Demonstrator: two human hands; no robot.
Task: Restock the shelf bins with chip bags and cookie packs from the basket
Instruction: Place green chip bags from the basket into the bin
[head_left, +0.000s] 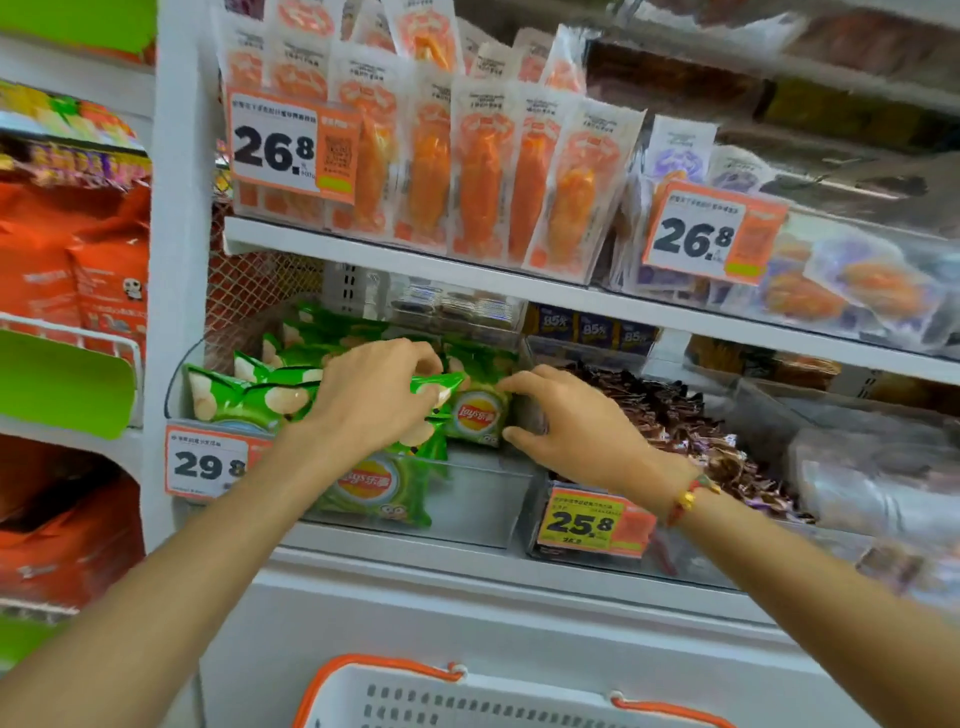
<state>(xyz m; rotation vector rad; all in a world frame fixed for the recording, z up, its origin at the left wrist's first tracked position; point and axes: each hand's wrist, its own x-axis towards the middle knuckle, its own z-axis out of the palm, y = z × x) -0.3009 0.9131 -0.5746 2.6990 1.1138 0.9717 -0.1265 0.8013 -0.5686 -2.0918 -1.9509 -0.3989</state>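
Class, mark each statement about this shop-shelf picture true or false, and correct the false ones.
1. The left hand pinches a green chip bag. True.
2. The bin of green chip bags carries a price tag reading 25.8. False: it begins 29; the 25.8 tag is on the neighbouring bin of dark brown packs.
3. A beaded bracelet sits on the right wrist. True.
4. The right hand rests inside the basket. False: it reaches to the chip bags on the shelf.
5. The basket has blue handles. False: orange.
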